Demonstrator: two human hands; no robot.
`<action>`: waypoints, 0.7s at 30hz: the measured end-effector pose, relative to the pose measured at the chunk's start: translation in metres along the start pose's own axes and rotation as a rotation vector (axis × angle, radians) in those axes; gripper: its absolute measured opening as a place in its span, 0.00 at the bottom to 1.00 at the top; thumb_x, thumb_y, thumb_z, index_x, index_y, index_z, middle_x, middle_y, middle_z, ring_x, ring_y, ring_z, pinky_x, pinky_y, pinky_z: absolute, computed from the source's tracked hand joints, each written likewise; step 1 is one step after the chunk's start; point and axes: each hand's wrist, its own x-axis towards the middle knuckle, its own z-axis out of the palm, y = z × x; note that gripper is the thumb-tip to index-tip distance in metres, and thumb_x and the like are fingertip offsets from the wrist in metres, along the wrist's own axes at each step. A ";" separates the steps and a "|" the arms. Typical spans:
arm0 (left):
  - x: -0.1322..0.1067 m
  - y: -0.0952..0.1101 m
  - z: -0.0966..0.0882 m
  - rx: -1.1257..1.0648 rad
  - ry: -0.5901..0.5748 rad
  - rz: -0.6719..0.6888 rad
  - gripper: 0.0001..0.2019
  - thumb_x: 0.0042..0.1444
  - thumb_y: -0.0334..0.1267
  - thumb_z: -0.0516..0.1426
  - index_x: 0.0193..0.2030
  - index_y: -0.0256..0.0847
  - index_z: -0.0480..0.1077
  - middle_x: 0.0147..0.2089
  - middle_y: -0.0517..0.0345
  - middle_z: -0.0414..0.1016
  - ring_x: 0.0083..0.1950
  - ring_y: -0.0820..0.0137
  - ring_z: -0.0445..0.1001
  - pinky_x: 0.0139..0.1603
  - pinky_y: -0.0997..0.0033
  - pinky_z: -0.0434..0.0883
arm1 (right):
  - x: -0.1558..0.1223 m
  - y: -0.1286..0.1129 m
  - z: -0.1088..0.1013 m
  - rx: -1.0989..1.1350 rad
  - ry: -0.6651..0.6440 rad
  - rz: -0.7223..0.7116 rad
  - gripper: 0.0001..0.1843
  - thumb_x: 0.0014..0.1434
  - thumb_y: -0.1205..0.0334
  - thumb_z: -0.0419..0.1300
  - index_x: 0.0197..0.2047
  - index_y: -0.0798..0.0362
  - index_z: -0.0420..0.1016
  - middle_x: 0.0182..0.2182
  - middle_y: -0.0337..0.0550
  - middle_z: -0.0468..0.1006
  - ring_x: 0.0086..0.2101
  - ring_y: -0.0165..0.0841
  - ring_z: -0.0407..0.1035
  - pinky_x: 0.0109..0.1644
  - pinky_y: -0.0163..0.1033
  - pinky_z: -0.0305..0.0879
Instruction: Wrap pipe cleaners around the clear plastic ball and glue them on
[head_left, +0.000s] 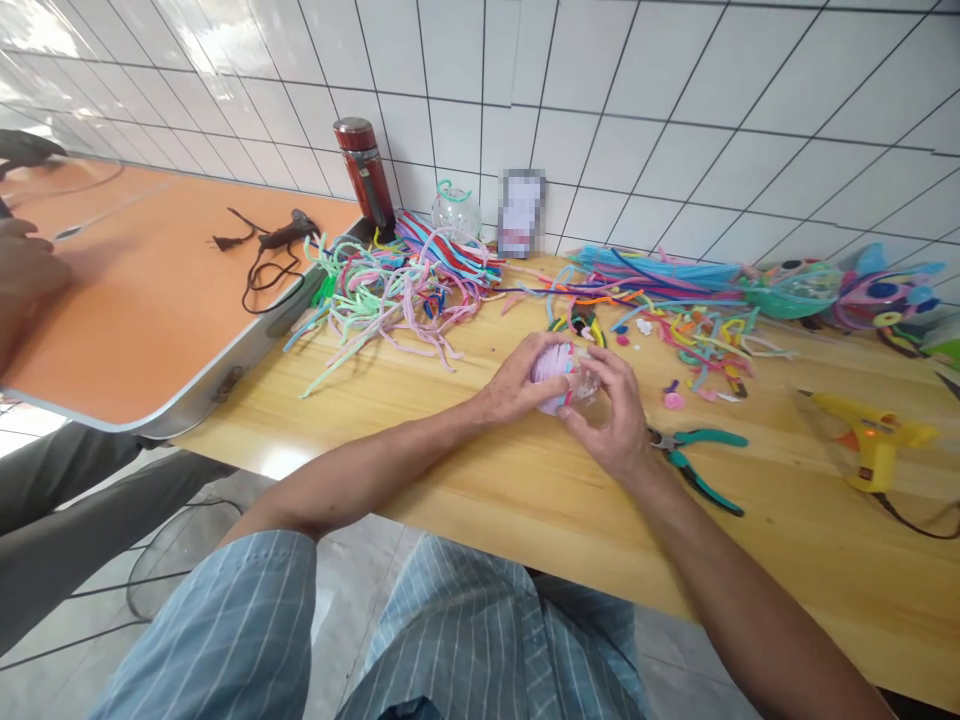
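Between my two hands is a rounded clear plastic piece [553, 366], perhaps a ball or bottle end, held just above the wooden table. Lilac pipe cleaners cover its left part, with a pink and blue band around it; its right part is see-through. My left hand [516, 386] wraps around the lilac side, thumb across the front. My right hand [616, 418] grips the clear side with fingers on top and thumb below. Teal-handled pliers [686, 450] lie beside my right wrist, handles spread. Behind my hands are loose pipe cleaner scraps [709, 345].
A yellow glue gun [874, 435] with its cord stands at the right. Pipe cleaner bundles [652, 275], a clear ball [456, 212], a red thermos [365, 175] and a blurred phone [521, 212] line the wall. An orange-topped table [150, 300] adjoins at left, with another person's hand [26, 275].
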 end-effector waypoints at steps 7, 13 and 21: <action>-0.003 -0.006 0.000 -0.017 -0.019 -0.066 0.28 0.62 0.52 0.64 0.65 0.43 0.69 0.66 0.45 0.74 0.68 0.54 0.72 0.74 0.49 0.69 | -0.001 -0.001 0.004 0.019 -0.007 0.029 0.38 0.63 0.60 0.69 0.73 0.39 0.63 0.66 0.55 0.71 0.67 0.55 0.69 0.68 0.69 0.70; -0.005 -0.010 -0.003 -0.013 -0.035 -0.058 0.28 0.63 0.52 0.64 0.66 0.44 0.69 0.68 0.45 0.73 0.69 0.53 0.71 0.75 0.49 0.68 | -0.002 -0.004 0.005 0.031 -0.006 0.043 0.38 0.63 0.60 0.70 0.73 0.40 0.64 0.65 0.55 0.72 0.67 0.54 0.69 0.68 0.68 0.71; -0.006 -0.007 -0.003 0.026 -0.027 -0.078 0.28 0.63 0.51 0.64 0.66 0.42 0.69 0.64 0.47 0.75 0.66 0.56 0.74 0.72 0.52 0.70 | 0.016 -0.018 -0.024 -0.018 -0.121 0.213 0.32 0.69 0.47 0.64 0.71 0.49 0.69 0.67 0.58 0.75 0.68 0.51 0.69 0.73 0.64 0.67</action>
